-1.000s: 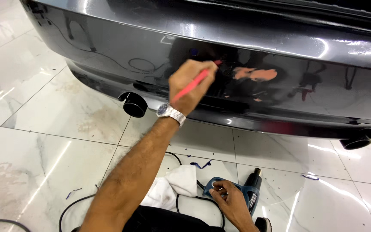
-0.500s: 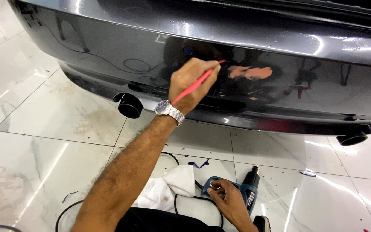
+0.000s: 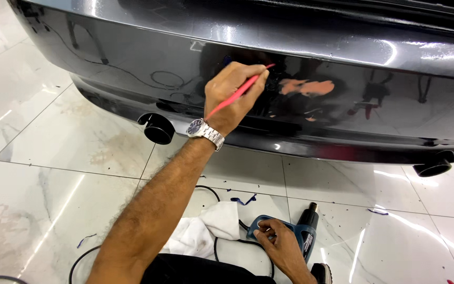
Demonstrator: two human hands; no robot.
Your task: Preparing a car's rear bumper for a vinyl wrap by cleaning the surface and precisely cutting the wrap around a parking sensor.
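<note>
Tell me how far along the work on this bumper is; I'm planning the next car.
Done: the dark glossy bumper looks smooth and shiny across most of its face, and small blue scraps lie on the floor tiles. In hand: the left hand holds a thin red tool against the bumper's middle, while the right hand rests on a blue heat gun on the floor. What remains cannot be told.

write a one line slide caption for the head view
Left hand holds a thin red tool against a glossy dark car bumper; right hand rests on a blue heat gun.
</note>
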